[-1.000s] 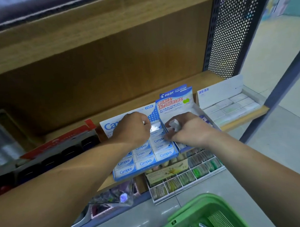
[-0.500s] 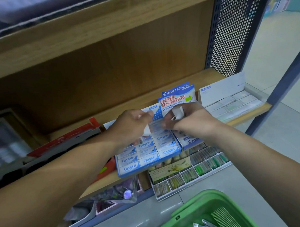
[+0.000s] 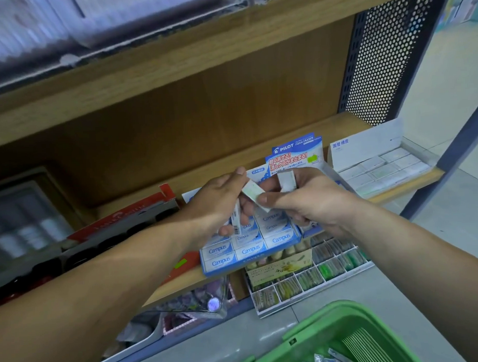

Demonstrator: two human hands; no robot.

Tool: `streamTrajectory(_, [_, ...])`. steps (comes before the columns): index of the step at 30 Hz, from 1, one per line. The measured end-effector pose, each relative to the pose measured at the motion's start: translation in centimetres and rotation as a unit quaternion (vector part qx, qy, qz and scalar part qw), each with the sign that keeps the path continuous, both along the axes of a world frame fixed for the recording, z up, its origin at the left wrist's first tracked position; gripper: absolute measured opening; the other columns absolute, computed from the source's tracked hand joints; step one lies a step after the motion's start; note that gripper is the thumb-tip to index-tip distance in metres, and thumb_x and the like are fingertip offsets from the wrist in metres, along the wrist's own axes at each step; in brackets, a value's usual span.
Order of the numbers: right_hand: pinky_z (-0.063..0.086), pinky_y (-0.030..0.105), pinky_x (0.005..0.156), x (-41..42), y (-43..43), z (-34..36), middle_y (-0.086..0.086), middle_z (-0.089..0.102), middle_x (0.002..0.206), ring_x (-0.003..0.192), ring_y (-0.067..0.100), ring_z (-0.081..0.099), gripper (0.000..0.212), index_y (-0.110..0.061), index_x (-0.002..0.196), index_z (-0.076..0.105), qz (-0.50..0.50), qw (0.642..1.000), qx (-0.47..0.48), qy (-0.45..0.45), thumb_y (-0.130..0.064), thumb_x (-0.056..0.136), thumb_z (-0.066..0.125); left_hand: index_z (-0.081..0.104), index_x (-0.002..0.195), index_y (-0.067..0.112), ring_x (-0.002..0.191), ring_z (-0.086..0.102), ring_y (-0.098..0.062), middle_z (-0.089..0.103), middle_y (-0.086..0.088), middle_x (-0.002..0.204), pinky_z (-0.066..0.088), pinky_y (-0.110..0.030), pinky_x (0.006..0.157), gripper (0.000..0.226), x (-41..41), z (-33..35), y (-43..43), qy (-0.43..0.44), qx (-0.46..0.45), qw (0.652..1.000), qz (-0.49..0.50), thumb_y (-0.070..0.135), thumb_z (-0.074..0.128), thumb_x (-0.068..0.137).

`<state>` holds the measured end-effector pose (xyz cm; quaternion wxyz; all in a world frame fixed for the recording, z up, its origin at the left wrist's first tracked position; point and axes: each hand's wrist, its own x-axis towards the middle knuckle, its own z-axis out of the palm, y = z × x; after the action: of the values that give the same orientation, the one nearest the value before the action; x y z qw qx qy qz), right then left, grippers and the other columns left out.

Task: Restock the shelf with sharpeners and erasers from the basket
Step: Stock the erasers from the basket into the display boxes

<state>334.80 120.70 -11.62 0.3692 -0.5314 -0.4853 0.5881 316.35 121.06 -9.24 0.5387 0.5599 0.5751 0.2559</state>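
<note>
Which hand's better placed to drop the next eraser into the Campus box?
Probably left: the left hand grips a barcoded eraser right over the Campus box. The right hand sits toward the Pilot box, holding an upright eraser and pinching a tilted eraser.

Red box (image 3: 120, 220), perf. panel (image 3: 385, 54), divided tray (image 3: 303, 284)

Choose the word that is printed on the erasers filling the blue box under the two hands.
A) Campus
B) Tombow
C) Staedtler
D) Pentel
A: the erasers lying in rows in the blue box each carry the word Campus in blue letters.
</note>
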Motion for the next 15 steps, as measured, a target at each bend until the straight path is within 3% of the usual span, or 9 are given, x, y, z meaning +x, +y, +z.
streamTrajectory(2, [0.022, 0.024, 0.043, 0.6, 0.2, 0.0, 0.008, 0.060, 0.064, 0.046, 0.017, 0.030, 0.019, -0.006, 0.098, 0.074, -0.010, 1.000, 0.000, -0.010, -0.014, 0.083, 0.083, 0.067, 0.102, 0.015, 0.055, 0.051, -0.012, 0.062, -0.004, 0.071, 0.030, -0.023, 0.045, 0.041, -0.5, 0.0, 0.0, 0.044, 0.024, 0.999, -0.015, 0.050, 0.047, 0.106])
streamTrajectory(5, [0.023, 0.023, 0.045, 2.0, 0.4, 0.5, -0.001, 0.054, 0.055, 0.046, 0.016, 0.032, 0.016, -0.009, 0.091, 0.076, 0.000, 0.999, 0.006, -0.041, -0.016, 0.081, 0.085, 0.070, 0.109, 0.028, 0.057, 0.055, -0.009, 0.065, 0.006, 0.073, 0.039, -0.024, 0.045, 0.011, -0.2, 0.1, 0.0, 0.083, 0.082, 0.992, -0.049, 0.033, 0.065, 0.100])
streamTrajectory(7, [0.027, 0.021, 0.042, 3.4, 0.3, 1.0, -0.004, 0.055, 0.055, 0.043, 0.010, 0.037, 0.016, -0.009, 0.091, 0.076, 0.022, 0.996, 0.013, -0.086, -0.017, 0.081, 0.085, 0.069, 0.115, 0.036, 0.062, 0.060, -0.008, 0.066, 0.008, 0.080, 0.045, -0.021, 0.052, 0.021, 0.8, 0.2, 0.2, 0.106, 0.114, 0.985, -0.077, 0.029, 0.071, 0.096])
streamTrajectory(10, [0.025, 0.023, 0.044, 6.5, -0.3, 1.3, 0.002, 0.056, 0.054, 0.042, 0.014, 0.037, 0.015, -0.005, 0.089, 0.073, 0.019, 0.997, 0.007, -0.079, -0.015, 0.083, 0.083, 0.072, 0.111, 0.035, 0.068, 0.060, -0.003, 0.068, 0.004, 0.086, 0.045, -0.015, 0.061, 0.023, 3.4, 0.3, 0.8, 0.158, 0.149, 0.967, -0.135, 0.027, 0.079, 0.090])
streamTrajectory(12, [0.024, 0.024, 0.045, 8.6, -0.6, 1.0, 0.005, 0.057, 0.054, 0.042, 0.014, 0.038, 0.014, -0.008, 0.085, 0.072, -0.017, 0.998, 0.004, -0.061, -0.017, 0.083, 0.083, 0.073, 0.106, 0.032, 0.070, 0.060, 0.001, 0.069, 0.007, 0.090, 0.043, -0.012, 0.061, 0.020, 5.7, 0.3, 1.2, 0.200, 0.171, 0.951, -0.166, 0.030, 0.080, 0.088])
streamTrajectory(15, [0.025, 0.020, 0.037, 11.9, -0.6, 0.0, 0.003, 0.062, 0.057, 0.033, 0.007, 0.037, 0.019, -0.003, 0.083, 0.071, -0.166, 0.985, 0.020, -0.046, -0.018, 0.085, 0.081, 0.070, 0.103, 0.028, 0.069, 0.060, -0.001, 0.069, 0.009, 0.088, 0.043, -0.014, 0.056, 0.017, 9.7, 0.1, 2.5, 0.228, 0.184, 0.941, -0.172, 0.030, 0.079, 0.089])
